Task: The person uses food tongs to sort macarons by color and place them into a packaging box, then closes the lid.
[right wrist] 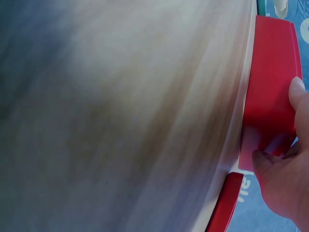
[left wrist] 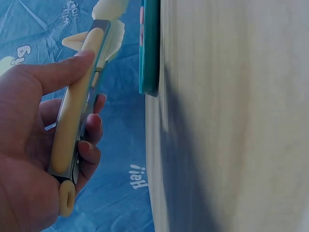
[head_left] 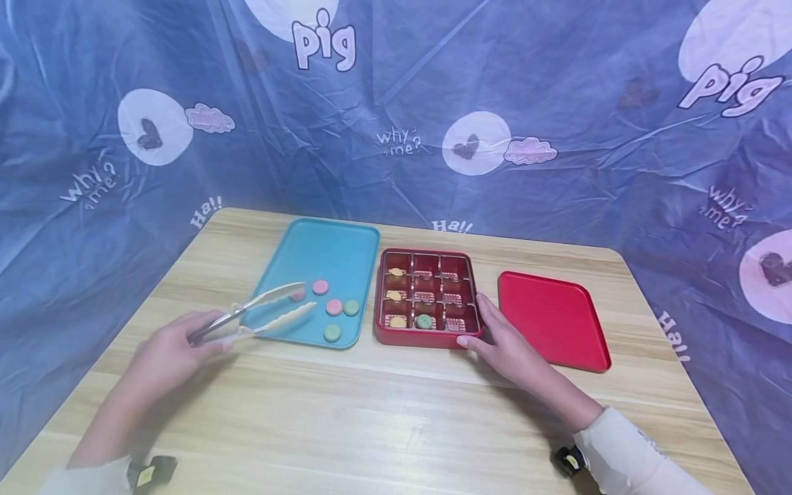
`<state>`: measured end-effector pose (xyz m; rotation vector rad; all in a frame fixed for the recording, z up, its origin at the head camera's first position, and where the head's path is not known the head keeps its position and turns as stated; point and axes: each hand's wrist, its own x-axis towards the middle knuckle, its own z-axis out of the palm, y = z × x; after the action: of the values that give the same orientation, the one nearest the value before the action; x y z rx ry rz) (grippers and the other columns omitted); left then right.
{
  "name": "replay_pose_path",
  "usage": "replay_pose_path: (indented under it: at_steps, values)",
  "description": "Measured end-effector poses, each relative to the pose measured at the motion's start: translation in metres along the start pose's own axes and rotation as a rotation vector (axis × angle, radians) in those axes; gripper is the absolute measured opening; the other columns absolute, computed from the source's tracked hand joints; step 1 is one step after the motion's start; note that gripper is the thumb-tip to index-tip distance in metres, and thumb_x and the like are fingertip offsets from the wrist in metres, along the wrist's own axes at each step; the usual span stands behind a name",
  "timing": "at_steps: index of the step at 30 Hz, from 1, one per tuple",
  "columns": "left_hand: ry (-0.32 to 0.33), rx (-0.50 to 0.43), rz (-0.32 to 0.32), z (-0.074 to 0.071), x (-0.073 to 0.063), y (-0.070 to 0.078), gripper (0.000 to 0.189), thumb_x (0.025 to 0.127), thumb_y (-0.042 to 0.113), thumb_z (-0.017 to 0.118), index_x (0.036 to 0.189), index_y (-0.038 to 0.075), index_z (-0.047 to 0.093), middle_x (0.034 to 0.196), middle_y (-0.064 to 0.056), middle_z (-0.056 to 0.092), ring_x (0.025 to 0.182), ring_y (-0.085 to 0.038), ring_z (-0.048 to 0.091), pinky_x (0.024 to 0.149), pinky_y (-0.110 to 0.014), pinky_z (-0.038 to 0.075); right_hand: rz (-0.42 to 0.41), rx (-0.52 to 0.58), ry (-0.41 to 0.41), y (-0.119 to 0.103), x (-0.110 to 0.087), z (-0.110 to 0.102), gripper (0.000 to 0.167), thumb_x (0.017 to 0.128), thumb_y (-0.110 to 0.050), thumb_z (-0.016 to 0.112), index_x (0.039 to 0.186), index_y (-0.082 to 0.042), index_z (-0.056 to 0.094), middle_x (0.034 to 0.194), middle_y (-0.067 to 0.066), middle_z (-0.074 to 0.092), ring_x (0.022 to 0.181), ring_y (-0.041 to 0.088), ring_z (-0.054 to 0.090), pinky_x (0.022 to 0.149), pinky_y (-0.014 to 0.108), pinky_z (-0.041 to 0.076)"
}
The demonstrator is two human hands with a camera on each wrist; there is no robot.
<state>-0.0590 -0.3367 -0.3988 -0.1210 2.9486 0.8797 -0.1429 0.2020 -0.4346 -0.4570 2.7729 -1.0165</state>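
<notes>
My left hand [head_left: 170, 350] grips a pair of tongs [left wrist: 77, 101] with cream handles and pale scalloped tips. The tips stand apart over the blue tray [head_left: 322, 244], where several pink and green round button-like pieces lie. One pink piece [head_left: 298, 294] is partly hidden behind the upper tip. With its thumb at the front wall and fingers along the right side, my right hand [head_left: 504, 344] holds the near right corner of a red box [head_left: 421, 337]. Yellow pieces [head_left: 398, 322] sit in its left column of compartments, and a green piece [head_left: 424, 321] lies in the front middle one.
A red lid [head_left: 551, 316] lies on the wooden table [head_left: 371, 412], right of the box. Behind the table hangs a blue printed cloth [head_left: 396, 89]. The tray stands just left of the box, with a narrow gap between them.
</notes>
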Motion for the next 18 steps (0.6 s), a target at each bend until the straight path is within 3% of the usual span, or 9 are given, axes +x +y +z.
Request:
replay_pose_path:
  at_steps: [8, 18]
  values:
    - [-0.027, -0.020, 0.034, 0.004, -0.014, 0.003, 0.075, 0.088, 0.056, 0.071, 0.148, 0.016, 0.052, 0.147, -0.019, 0.053, 0.128, -0.049, 0.052, 0.098, -0.073, 0.037, 0.004, -0.006, 0.001, 0.001, 0.001, 0.000, 0.104, 0.089, -0.049, 0.073, 0.163, -0.016, 0.008, 0.170, 0.010, 0.014, 0.155, 0.036, 0.018, 0.116, 0.061, 0.033]
    - [-0.050, -0.006, 0.064, 0.014, -0.016, 0.007, 0.074, 0.084, 0.058, 0.074, 0.143, 0.018, 0.057, 0.142, -0.017, 0.058, 0.126, -0.049, 0.053, 0.096, -0.073, 0.039, -0.001, -0.009, 0.000, 0.001, 0.001, 0.001, 0.105, 0.089, -0.051, 0.072, 0.163, -0.012, 0.009, 0.170, 0.010, 0.014, 0.155, 0.036, 0.018, 0.117, 0.061, 0.033]
